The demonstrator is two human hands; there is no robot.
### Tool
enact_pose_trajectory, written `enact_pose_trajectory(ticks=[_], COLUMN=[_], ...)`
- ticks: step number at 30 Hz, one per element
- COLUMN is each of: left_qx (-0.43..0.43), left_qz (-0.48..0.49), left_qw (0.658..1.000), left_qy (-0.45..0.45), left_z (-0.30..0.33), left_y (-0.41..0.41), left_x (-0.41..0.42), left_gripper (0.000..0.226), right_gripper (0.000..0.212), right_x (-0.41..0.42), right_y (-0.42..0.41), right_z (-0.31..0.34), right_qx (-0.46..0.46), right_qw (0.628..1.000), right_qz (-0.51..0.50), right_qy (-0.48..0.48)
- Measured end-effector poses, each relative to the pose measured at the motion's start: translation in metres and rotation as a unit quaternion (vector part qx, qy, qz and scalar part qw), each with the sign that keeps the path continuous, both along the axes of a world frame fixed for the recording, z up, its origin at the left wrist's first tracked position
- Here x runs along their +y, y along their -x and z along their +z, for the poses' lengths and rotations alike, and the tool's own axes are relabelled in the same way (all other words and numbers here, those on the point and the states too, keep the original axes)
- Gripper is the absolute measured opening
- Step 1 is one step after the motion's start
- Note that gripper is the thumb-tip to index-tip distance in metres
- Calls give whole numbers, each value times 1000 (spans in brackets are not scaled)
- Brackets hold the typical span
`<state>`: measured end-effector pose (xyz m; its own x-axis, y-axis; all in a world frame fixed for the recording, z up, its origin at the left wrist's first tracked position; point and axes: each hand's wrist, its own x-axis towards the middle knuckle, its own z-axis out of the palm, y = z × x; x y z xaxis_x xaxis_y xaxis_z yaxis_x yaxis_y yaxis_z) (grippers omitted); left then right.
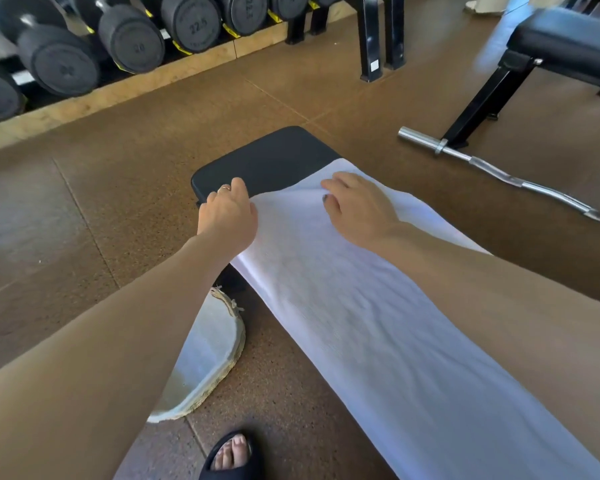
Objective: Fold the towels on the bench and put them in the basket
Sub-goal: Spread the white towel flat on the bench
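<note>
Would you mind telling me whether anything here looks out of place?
A curl bar lies loose on the floor beside the other bench, off any rack. The white towel lies flat along the near bench.

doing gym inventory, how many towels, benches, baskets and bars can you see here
towel: 1
benches: 2
basket: 1
curl bar: 1
total: 5

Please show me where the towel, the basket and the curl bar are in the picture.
towel (343,299): head view, on the flat middle of the white cloth lying along the bench.
basket (207,355): head view, on its pale lining, on the floor left of the bench.
curl bar (492,169): head view, on the bent chrome shaft.
</note>
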<state>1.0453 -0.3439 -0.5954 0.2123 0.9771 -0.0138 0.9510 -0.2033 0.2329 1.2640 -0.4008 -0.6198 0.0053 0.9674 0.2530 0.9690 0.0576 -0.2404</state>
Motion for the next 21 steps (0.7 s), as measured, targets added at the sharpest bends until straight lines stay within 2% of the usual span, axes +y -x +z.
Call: enact_pose_trajectory(ticks=[4, 8, 12, 14, 16, 18, 19, 20, 21], left_qx=[-22, -30, -22, 26, 136, 177, 161, 129, 91], left_qz=[-10, -33, -50, -51, -55, -99, -138, -174, -193], left_qw=[1000, 998, 994, 993, 978, 952, 943, 947, 960], left_qy=[0, -43, -93, -106, -146, -231, -255, -239, -183], left_z=[-1, -3, -11, -9, -3, 5, 7, 5, 1], left_y=[-1, -3, 1, 2, -3, -13, -21, -27, -33], left_x=[9, 19, 20, 17, 13, -3, -15, -30, -43], left_gripper=[5, 6, 9, 6, 41, 65, 64, 58, 55], right_gripper=[67, 60, 63, 64, 64, 64, 63, 62, 60], right_x=[13, 25, 28, 29, 31, 35, 38, 42, 46], right_y=[0, -8, -11, -12, -14, -15, -13, -11, -9], right_z=[2, 6, 5, 5, 8, 11, 13, 14, 13], right_qx=[-21, -70, -49, -52, -50, -55, -59, -60, -53], right_qw=[993, 982, 983, 982, 980, 979, 978, 980, 982], right_qz=[-41, -45, -51, -53, -53, -50, -52, -54, -56], right_qy=[113, 169, 172, 176, 183, 192, 191, 184, 170])
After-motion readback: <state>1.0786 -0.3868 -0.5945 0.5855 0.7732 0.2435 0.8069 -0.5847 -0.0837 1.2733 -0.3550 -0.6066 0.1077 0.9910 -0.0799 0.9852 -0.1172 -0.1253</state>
